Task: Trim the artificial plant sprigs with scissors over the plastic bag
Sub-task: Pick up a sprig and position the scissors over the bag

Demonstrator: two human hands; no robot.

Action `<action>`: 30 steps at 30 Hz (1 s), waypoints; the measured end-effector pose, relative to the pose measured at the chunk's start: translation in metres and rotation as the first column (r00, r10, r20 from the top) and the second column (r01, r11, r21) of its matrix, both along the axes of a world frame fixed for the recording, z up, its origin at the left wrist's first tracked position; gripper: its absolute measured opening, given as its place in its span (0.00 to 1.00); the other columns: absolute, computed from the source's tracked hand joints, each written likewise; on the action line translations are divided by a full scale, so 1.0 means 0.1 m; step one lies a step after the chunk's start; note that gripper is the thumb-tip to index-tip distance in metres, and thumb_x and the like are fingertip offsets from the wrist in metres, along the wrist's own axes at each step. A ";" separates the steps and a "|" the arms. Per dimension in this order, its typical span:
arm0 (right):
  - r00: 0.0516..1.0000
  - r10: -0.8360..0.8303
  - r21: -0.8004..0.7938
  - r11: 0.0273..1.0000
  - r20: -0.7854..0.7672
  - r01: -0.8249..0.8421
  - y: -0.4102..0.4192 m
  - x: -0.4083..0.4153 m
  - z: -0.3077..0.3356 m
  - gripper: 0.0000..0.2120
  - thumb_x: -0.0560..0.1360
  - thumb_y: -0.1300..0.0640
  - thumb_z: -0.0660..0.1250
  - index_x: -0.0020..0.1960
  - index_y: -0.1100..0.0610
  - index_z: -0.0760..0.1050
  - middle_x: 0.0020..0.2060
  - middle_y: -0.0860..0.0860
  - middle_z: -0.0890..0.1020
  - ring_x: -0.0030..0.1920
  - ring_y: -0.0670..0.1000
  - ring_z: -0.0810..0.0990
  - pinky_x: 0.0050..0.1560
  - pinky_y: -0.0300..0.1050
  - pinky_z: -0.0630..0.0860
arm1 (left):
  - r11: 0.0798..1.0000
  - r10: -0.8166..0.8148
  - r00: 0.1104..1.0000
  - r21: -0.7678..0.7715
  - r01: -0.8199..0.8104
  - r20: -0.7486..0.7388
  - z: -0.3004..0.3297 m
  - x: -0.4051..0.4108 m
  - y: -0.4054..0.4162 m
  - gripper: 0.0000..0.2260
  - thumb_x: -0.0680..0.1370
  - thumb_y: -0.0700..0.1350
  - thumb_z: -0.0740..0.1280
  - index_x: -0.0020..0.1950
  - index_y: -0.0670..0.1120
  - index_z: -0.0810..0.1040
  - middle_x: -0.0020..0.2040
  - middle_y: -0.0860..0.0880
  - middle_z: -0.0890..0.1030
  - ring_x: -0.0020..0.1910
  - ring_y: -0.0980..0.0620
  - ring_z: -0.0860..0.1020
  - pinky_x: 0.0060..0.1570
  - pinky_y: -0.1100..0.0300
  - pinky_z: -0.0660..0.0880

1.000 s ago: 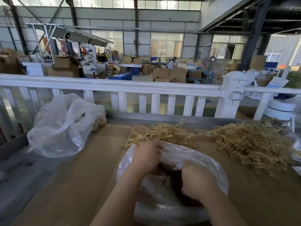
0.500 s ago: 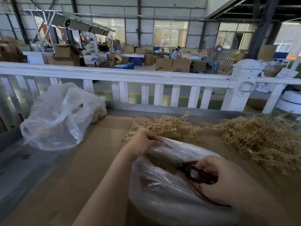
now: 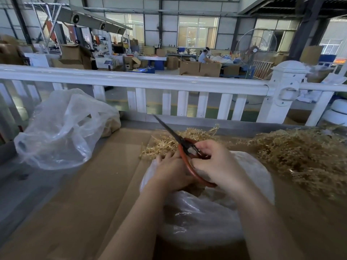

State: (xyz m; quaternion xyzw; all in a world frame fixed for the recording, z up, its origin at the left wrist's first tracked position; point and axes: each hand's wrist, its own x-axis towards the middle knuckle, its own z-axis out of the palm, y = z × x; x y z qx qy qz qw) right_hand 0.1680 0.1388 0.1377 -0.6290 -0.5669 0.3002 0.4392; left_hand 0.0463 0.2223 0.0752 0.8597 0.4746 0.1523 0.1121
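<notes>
Far left on the counter: a crumpled clear bag, slumped against the white railing. Centre: left hand lies over the rim of the plastic bag, fingers extended toward a small heap of sprigs — whether they pinch a sprig cannot be told. Right hand grips the red-handled scissors, fingers curled round the handle loops; blades together, tip pointing up-left over the sprigs. Right — larger sprig pile, beside the bag.
</notes>
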 end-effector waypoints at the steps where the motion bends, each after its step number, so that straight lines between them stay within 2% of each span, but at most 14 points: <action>1: 0.999 -0.044 0.011 0.999 -0.020 0.044 0.11 -0.02 -0.08 0.16 0.71 0.51 0.77 0.52 0.42 0.73 0.46 0.37 0.79 0.43 0.42 0.82 0.36 0.36 0.79 | 1.000 -0.006 1.000 0.003 0.006 -0.018 -0.02 0.00 0.01 0.34 0.68 0.71 0.62 0.73 0.68 0.57 0.77 0.58 0.62 0.75 0.45 0.60 0.68 0.37 0.45; 5: 0.963 -0.263 0.077 0.963 0.061 0.258 0.39 0.03 -0.46 0.16 0.73 0.52 0.76 0.55 0.47 0.71 0.41 0.40 0.79 0.41 0.40 0.79 0.35 0.34 0.72 | 1.000 0.002 0.997 -0.005 -0.002 -0.074 -0.03 -0.05 0.04 0.29 0.71 0.70 0.63 0.71 0.66 0.66 0.76 0.57 0.63 0.74 0.46 0.59 0.69 0.34 0.44; 7: 0.935 -0.336 0.097 0.940 0.115 0.326 0.43 0.08 -0.64 0.16 0.74 0.52 0.75 0.56 0.50 0.73 0.39 0.41 0.78 0.43 0.44 0.80 0.39 0.39 0.74 | 0.995 -0.005 0.997 -0.104 -0.004 -0.083 0.01 -0.09 0.05 0.27 0.71 0.66 0.64 0.70 0.66 0.68 0.76 0.55 0.64 0.75 0.47 0.59 0.71 0.34 0.48; 9: 0.924 -0.361 0.095 0.932 0.130 0.350 0.45 0.12 -0.74 0.16 0.74 0.51 0.75 0.57 0.50 0.73 0.39 0.40 0.77 0.43 0.46 0.79 0.42 0.43 0.75 | 0.954 -0.018 0.995 -0.296 0.046 0.097 0.12 -0.13 0.08 0.17 0.74 0.56 0.67 0.63 0.61 0.76 0.69 0.53 0.75 0.69 0.47 0.69 0.71 0.41 0.62; 11: 0.926 -0.363 0.137 0.927 0.099 0.349 0.46 0.13 -0.76 0.15 0.73 0.51 0.76 0.54 0.48 0.72 0.39 0.39 0.77 0.42 0.42 0.77 0.40 0.38 0.72 | 0.911 0.064 0.912 -0.396 0.112 0.405 0.23 -0.15 0.12 0.07 0.76 0.44 0.68 0.49 0.56 0.83 0.50 0.54 0.84 0.54 0.50 0.80 0.53 0.61 0.77; 13: 0.931 -0.361 0.176 0.921 0.054 0.347 0.45 0.13 -0.75 0.15 0.73 0.51 0.76 0.53 0.48 0.72 0.40 0.39 0.78 0.40 0.37 0.76 0.36 0.30 0.68 | 0.944 0.225 0.799 -0.329 -0.036 0.558 0.29 -0.19 0.18 0.10 0.78 0.41 0.68 0.42 0.56 0.82 0.45 0.56 0.84 0.46 0.55 0.81 0.42 0.67 0.74; 15: 0.932 -0.363 0.192 0.916 0.019 0.353 0.46 0.12 -0.73 0.14 0.73 0.52 0.76 0.53 0.48 0.73 0.40 0.39 0.79 0.40 0.36 0.76 0.32 0.28 0.70 | 0.933 0.358 0.753 -0.188 -0.306 0.553 0.25 -0.22 0.27 0.08 0.78 0.42 0.67 0.47 0.55 0.80 0.50 0.54 0.83 0.51 0.53 0.80 0.47 0.61 0.75; 17: 0.928 -0.372 0.208 0.907 -0.008 0.365 0.46 0.11 -0.72 0.14 0.73 0.54 0.76 0.53 0.49 0.73 0.39 0.39 0.79 0.38 0.36 0.76 0.35 0.24 0.70 | 0.874 0.469 0.810 -0.053 -0.483 0.350 0.13 -0.25 0.34 0.11 0.80 0.47 0.65 0.62 0.55 0.76 0.62 0.49 0.78 0.62 0.46 0.75 0.60 0.50 0.72; 19: 0.929 -0.369 0.216 0.904 -0.042 0.369 0.45 0.11 -0.70 0.14 0.72 0.56 0.77 0.52 0.49 0.73 0.39 0.40 0.79 0.39 0.34 0.77 0.36 0.23 0.70 | 0.861 0.508 0.847 -0.111 -0.496 0.155 0.01 -0.28 0.39 0.21 0.80 0.52 0.64 0.73 0.55 0.68 0.71 0.46 0.71 0.70 0.42 0.68 0.68 0.44 0.63; 20: 0.930 -0.364 0.222 0.904 -0.055 0.367 0.45 0.10 -0.70 0.15 0.72 0.56 0.77 0.53 0.48 0.73 0.39 0.40 0.80 0.40 0.32 0.77 0.36 0.25 0.71 | 0.857 0.508 0.851 -0.170 -0.486 0.134 -0.04 -0.29 0.41 0.23 0.80 0.54 0.65 0.74 0.56 0.66 0.73 0.45 0.69 0.72 0.41 0.66 0.69 0.42 0.61; 22: 0.933 -0.352 0.228 0.905 -0.076 0.359 0.45 0.10 -0.69 0.16 0.72 0.54 0.77 0.53 0.45 0.72 0.41 0.39 0.80 0.41 0.35 0.78 0.35 0.29 0.71 | 0.858 0.510 0.837 -0.179 -0.481 0.198 -0.10 -0.30 0.44 0.20 0.78 0.55 0.68 0.69 0.59 0.71 0.70 0.46 0.73 0.69 0.41 0.69 0.67 0.43 0.62; 26: 0.940 -0.322 0.233 0.911 -0.112 0.340 0.47 0.12 -0.67 0.16 0.73 0.52 0.76 0.55 0.45 0.72 0.42 0.36 0.79 0.44 0.38 0.79 0.41 0.35 0.75 | 0.833 0.491 0.779 0.052 -0.551 0.390 -0.10 -0.29 0.39 0.05 0.75 0.49 0.71 0.50 0.58 0.81 0.56 0.52 0.82 0.59 0.46 0.73 0.55 0.52 0.58; 28: 0.935 -0.319 0.232 0.908 -0.152 0.348 0.47 0.13 -0.66 0.16 0.74 0.51 0.76 0.56 0.45 0.73 0.43 0.37 0.79 0.45 0.40 0.80 0.45 0.40 0.79 | 0.827 0.438 0.778 0.139 -0.545 0.450 -0.06 -0.27 0.36 0.04 0.74 0.46 0.72 0.46 0.55 0.83 0.52 0.51 0.83 0.54 0.45 0.75 0.51 0.53 0.62; 30: 0.928 -0.313 0.222 0.908 -0.200 0.354 0.48 0.14 -0.65 0.15 0.74 0.51 0.76 0.57 0.47 0.74 0.44 0.39 0.81 0.45 0.42 0.81 0.46 0.43 0.81 | 0.840 0.371 0.693 0.095 -0.535 0.618 0.01 -0.28 0.34 0.03 0.74 0.44 0.73 0.43 0.53 0.83 0.47 0.50 0.83 0.48 0.45 0.78 0.45 0.54 0.72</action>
